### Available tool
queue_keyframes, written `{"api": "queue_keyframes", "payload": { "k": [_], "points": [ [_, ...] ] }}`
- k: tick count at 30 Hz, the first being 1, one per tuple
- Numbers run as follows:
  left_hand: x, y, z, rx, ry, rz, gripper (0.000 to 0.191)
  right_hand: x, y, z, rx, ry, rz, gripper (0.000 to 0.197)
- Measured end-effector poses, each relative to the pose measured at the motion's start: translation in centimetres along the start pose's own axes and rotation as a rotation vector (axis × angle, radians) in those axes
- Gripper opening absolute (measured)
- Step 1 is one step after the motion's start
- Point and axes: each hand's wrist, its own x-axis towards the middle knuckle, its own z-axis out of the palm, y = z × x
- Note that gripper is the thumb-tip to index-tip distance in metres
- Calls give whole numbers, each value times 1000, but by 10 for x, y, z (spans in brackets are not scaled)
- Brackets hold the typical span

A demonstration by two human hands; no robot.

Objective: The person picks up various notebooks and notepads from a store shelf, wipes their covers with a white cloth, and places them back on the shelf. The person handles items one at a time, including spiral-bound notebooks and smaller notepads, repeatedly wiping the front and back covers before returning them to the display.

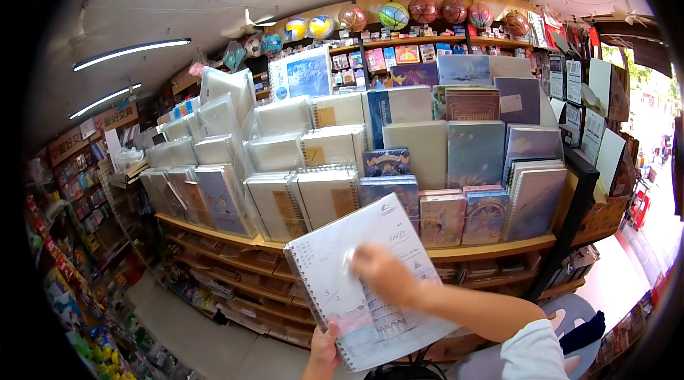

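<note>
A spiral-bound notebook (pixel 374 284) with a drawing of a leaning tower on its pale cover is held up before me, tilted. My left hand (pixel 324 348) grips its lower left corner by the wire binding, thumb on the cover. Over the middle of the cover is my right hand (pixel 382 273), blurred, with its fingers closed on a small white item (pixel 349 262) that touches or nearly touches the cover. What that item is cannot be told. Behind the notebook stand rows of notebooks, among them spiral-bound ones (pixel 270 201) and a teal one (pixel 475 153).
A wooden display rack (pixel 486 250) spans the front, with lower shelves of flat stock. Card-backed goods hang on the right (pixel 593 131). Balls (pixel 394 15) hang above the back shelves. Packaged goods (pixel 101 348) line the left. A grey stool (pixel 577 305) stands at lower right.
</note>
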Motion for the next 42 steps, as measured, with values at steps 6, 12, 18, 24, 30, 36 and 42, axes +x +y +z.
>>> {"api": "queue_keyframes", "payload": {
  "k": [6, 12, 18, 24, 30, 36, 42],
  "points": [
    [6, -24, 0, 12, 1, -71, 52, 45, 2, 30, -106, 114, 29, 15],
    [7, -26, -7, 65, 88, -54, 58, 25, -23, 48, 122, -83, -54, 24],
    [15, -5, -9, 153, 170, -38, 92, -50, -45, 31, 349, -366, -211, 30],
    [17, -1, -8, 88, 95, 97, 76, -104, -75, 35, 307, -428, -335, 19],
    [22, 10, -18, -10, 86, 186, 65, -98, -46, -33, 231, -301, -65, 18],
    [28, 6, -31, -106, -39, 97, 79, -77, -27, -65, 822, 216, 850, 16],
    [32, -14, 9, -1, 108, -87, 66, -58, -74, -4, 956, -50, 421, 18]
  ]
}}
